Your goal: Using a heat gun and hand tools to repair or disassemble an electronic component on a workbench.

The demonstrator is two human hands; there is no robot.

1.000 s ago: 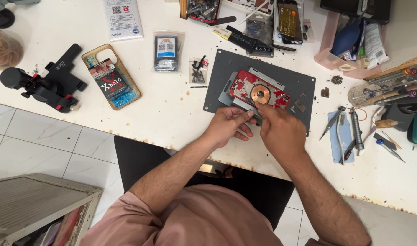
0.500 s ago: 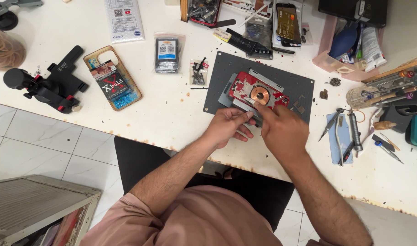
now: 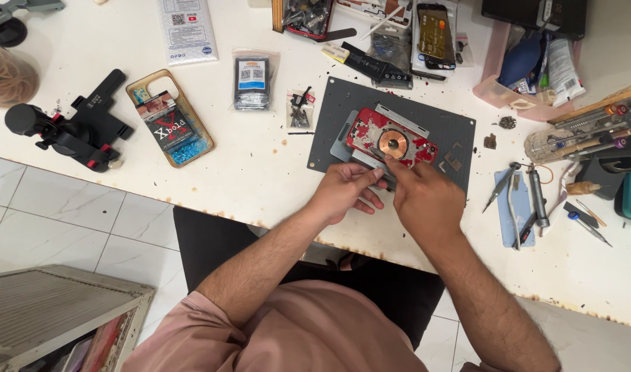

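A phone with a shattered red back and a copper coil [image 3: 392,143] lies clamped in a metal holder [image 3: 343,141] on a grey mat [image 3: 460,131]. My left hand [image 3: 346,191] pinches the holder's near edge just left of the phone. My right hand [image 3: 425,200] is curled at the phone's near edge, its fingertips touching the broken back. A thin dark tip pokes out past those fingertips toward the coil. The near strip of the phone is hidden under both hands.
Left of the mat lie small parts bags [image 3: 252,81], a clear phone case [image 3: 169,117] and a black clamp [image 3: 74,131]. Tweezers and drivers [image 3: 529,200] lie to the right. A pink tray [image 3: 536,69] and other phones [image 3: 436,34] sit behind. The table edge runs close under my wrists.
Both hands stay at the phone's near edge. My right hand's fingertips have crept slightly left along it. The phone and holder have not moved.
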